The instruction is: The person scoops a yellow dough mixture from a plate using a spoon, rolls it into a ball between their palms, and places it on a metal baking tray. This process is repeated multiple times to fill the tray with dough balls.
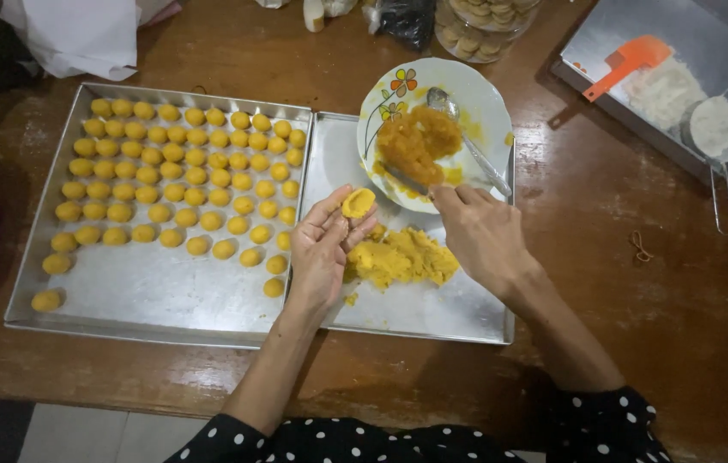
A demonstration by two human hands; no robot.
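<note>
My left hand [323,247] cradles a small cupped piece of yellow dough [358,203] on its fingertips, above the right metal tray [407,313]. My right hand [480,231] grips a small knife [404,179] whose blade reaches into the orange filling [415,141] on a white flowered plate [475,94]. A metal spoon [467,141] lies across that plate. A mound of yellow dough [402,257] sits on the right tray between my hands. The left metal tray [149,296] holds several rows of small yellow dough balls [184,163].
A grey tray [604,43] at the top right holds white flour [664,90], an orange spatula [625,62] and a mesh sieve [718,129]. A jar of cookies [480,26] stands at the back. A rubber band [640,246] lies on the wooden table [638,283].
</note>
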